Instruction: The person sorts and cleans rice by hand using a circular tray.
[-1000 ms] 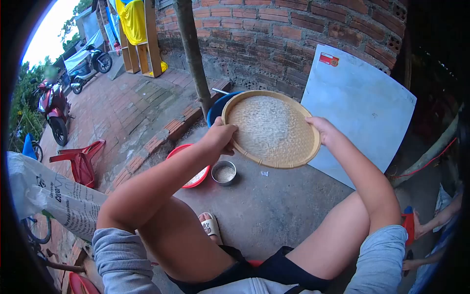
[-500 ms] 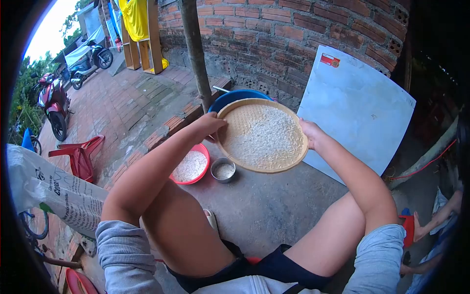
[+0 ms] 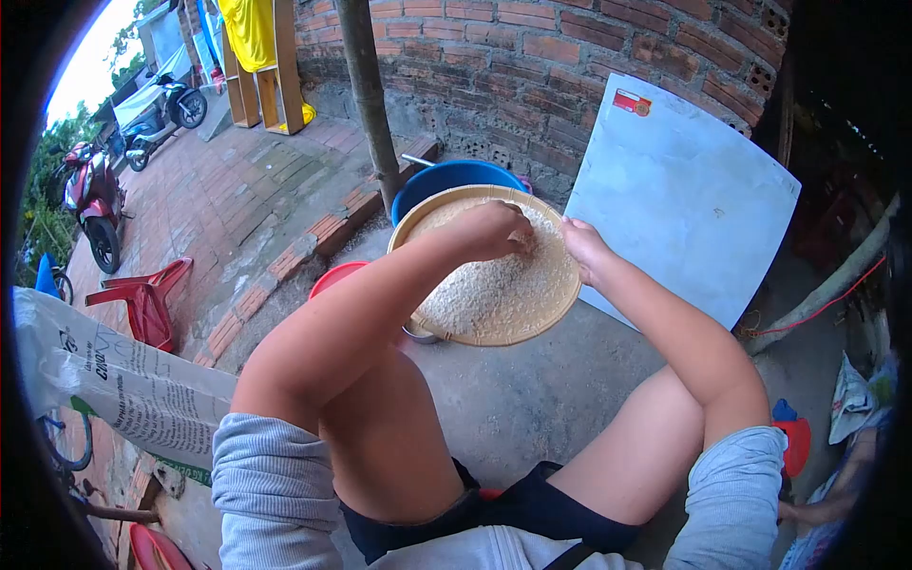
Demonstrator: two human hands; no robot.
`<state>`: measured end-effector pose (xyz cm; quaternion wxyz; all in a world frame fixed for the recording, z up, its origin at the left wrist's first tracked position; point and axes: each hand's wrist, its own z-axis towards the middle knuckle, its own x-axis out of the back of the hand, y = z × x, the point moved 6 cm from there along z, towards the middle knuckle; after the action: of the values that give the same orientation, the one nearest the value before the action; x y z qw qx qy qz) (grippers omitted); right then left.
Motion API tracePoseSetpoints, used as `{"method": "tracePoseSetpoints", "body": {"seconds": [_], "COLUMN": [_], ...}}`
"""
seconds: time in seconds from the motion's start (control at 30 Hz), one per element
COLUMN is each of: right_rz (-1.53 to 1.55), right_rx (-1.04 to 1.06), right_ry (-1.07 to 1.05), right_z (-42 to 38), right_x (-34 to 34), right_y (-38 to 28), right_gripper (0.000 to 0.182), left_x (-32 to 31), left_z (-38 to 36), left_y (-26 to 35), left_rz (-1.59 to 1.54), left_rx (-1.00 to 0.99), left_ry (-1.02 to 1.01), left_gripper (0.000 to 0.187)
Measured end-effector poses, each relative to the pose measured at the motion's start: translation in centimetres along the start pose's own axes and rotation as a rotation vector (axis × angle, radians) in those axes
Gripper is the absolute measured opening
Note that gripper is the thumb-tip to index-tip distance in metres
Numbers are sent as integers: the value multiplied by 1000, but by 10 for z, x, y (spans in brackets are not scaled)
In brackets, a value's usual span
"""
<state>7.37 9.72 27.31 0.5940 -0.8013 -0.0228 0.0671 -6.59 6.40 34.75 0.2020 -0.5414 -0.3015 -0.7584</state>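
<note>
Shallow woven tray (image 3: 518, 335) held tilted above the concrete floor (image 3: 522, 399), in front of the person's knees; in this view its far rim overlaps the blue basin (image 3: 451, 178), and I cannot tell whether the two touch. Pale grain (image 3: 475, 294) lies inside, heaped mostly toward the near left. Right hand (image 3: 587, 250): grip pinching the tray's right rim, thumb at the edge, other fingers largely hidden. Left hand (image 3: 489, 230): over the tray, fingers bent down to the grain; fingertips partly obscured, so cannot tell whether that grip is pressed together on any kernels. Left forearm crosses the tray's left side. Red basin (image 3: 334, 275) partly hidden behind that arm; metal bowl (image 3: 418, 334) mostly covered by the tray. Handling estimate: tray itself probably light, fairly stiff at the bound rim, with some give across the woven base; most of the weight likely sits in the grain, which is loose, dry-looking and apt to slide when tilted. A one-sided hold probably lets the far side sag or twist. Best purchase, judged from the shape: opposite points on the rim, thumbs above, fingers supporting beneath.
</note>
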Motion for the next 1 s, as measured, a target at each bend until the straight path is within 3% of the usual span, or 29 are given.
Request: {"method": "tracePoseSetpoints", "body": {"seconds": [0.1, 0.17, 0.27, 0.4, 0.57, 0.63, 0.7, 0.77, 0.9, 1.0], "right_rz": [52, 20, 130, 164, 72, 14, -43, -241, -260, -342], "right_rx": [10, 32, -19, -21, -62, -73, -86, 127, 106, 70], "right_ry": [31, 143, 109, 154, 220, 225, 232, 238, 340, 470], "right_z": [16, 29, 43, 45, 34, 37, 45, 80, 106, 88], "right_x": [22, 45, 61, 63, 45, 37, 37, 46, 65, 85], "right_y": [4, 6, 14, 20, 11, 7, 14, 35, 122, 180], "right_gripper": [37, 36, 35, 35, 38, 39, 40, 42, 42, 44], "left_x": [1, -4, -12, -5, 15, 14, 8, 2, -7, -11], "left_z": [-1, -3, -6, -16, -31, -38, -43, -49, -61, -67], "left_y": [-3, -4, -4, 0, -6, -22, -32, -44, -68, -70], "left_rz": [-93, -118, -11, -121, -186, -383, -498, -804, -1134, -1163], "left_rx": [2, -83, -92, -89, 49, 179, 262, 431, 573, 661], "left_ry": [-96, -78, -75, -68, 1, 92, 47, 20, 80, 66], "left_gripper": [26, 17, 12, 8, 12, 16, 16, 13, 13, 12]}}
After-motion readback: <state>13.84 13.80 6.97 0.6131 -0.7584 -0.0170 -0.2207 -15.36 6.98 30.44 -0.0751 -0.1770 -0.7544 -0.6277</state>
